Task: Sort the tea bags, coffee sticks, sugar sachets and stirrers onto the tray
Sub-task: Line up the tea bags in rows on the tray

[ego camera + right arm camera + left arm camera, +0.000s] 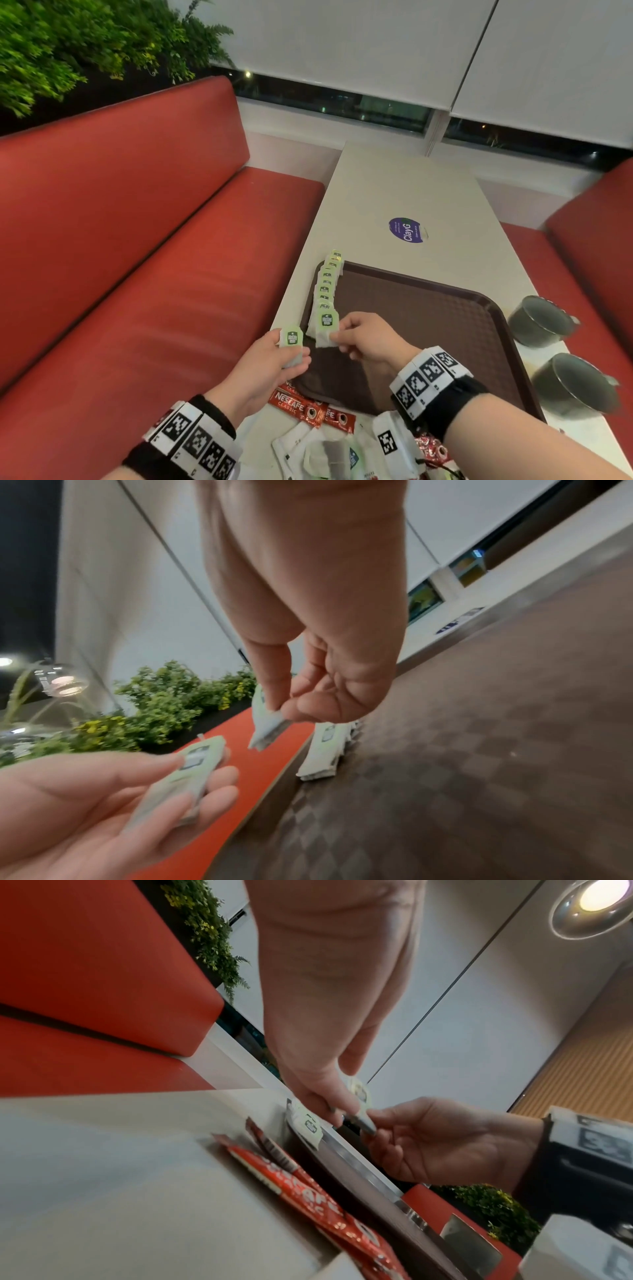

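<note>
Tea bags (324, 291) lie in an overlapping row along the left rim of the brown tray (428, 308), which rests on the tabletop (404, 192). The right hand (368, 334) pinches one more tea bag (325, 330) by its lower edge, just above the near end of the row. The left hand (270, 366) holds a small stack of tea bags (292, 346) between thumb and curled fingers, beside the tray rim. These bags look light, thin and soft, so I judge a gentle pinch at one edge is enough; a hard grip may crease or tear the paper. Coffee sticks (298, 406) and white sachets (291, 445) wait near the wrists, partly hidden. I see no stirrers; they may be out of view.
</note>
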The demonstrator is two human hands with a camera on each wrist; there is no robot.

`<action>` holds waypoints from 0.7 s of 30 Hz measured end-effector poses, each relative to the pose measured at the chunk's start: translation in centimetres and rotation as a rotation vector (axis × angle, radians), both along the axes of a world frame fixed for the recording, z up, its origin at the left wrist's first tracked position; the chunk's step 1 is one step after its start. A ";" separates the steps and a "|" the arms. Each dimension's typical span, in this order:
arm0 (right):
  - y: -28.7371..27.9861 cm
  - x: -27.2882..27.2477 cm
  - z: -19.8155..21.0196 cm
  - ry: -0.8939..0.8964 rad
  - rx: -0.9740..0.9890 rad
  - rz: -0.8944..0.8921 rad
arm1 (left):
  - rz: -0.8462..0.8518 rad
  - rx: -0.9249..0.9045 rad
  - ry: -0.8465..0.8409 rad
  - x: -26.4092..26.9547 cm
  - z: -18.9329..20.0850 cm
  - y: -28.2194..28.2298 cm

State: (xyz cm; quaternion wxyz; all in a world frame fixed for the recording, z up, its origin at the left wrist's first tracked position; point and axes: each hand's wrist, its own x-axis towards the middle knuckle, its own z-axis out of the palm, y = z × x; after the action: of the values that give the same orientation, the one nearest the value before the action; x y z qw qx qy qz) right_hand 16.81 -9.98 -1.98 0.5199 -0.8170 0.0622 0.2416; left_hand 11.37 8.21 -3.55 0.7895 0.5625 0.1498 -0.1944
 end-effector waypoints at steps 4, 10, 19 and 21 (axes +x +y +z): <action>0.0 1.0 -1.5 0.138 0.022 -0.150 | 0.051 -0.006 0.020 -0.1 -0.3 0.7; 1.9 1.8 -2.2 0.218 -0.037 -0.114 | 0.063 -0.008 0.039 -0.2 -0.6 1.0; 3.5 2.2 -1.7 0.256 -0.119 -0.070 | 0.076 -0.019 0.060 -0.3 -1.0 1.4; 3.2 2.0 -1.9 0.165 -0.144 -0.078 | 0.068 -0.012 0.062 -0.4 -1.0 1.4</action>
State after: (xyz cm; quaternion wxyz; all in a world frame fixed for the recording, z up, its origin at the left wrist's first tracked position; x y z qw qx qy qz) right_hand 18.77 -6.76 -3.90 0.4619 -0.8265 0.1537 0.2828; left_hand 10.95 9.59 -4.53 0.7939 0.5463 0.1918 -0.1857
